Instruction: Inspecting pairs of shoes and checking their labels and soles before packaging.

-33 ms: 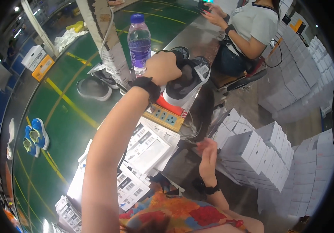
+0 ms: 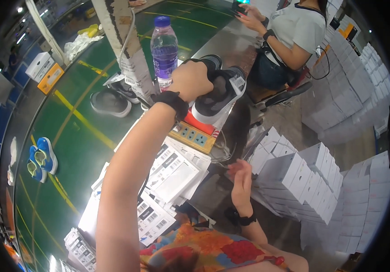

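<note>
My left hand [image 2: 191, 81] reaches far forward, its back toward me and its fingers curled down. It lies against a pair of dark grey shoes with white soles; the nearer shoe [image 2: 214, 102] shows just right of it. What the fingers hold, if anything, is hidden. Just beyond this hand stands a clear bottle [image 2: 163, 52] with a blue cap and purple label. My right hand [image 2: 241, 183] hovers near my lap, fingers loosely bent and apart, with nothing visible in it. Close to it are printed sheets of labels [image 2: 176, 172].
A wooden power strip [image 2: 194, 137] lies below a red object [image 2: 199, 123]. White boxes [image 2: 290, 177] stand stacked at right. A co-worker [image 2: 290, 41] sits at the far right. Grey shoes [image 2: 111, 103] and blue shoes [image 2: 43, 158] rest on the green surface beside a peeling post [image 2: 129, 50].
</note>
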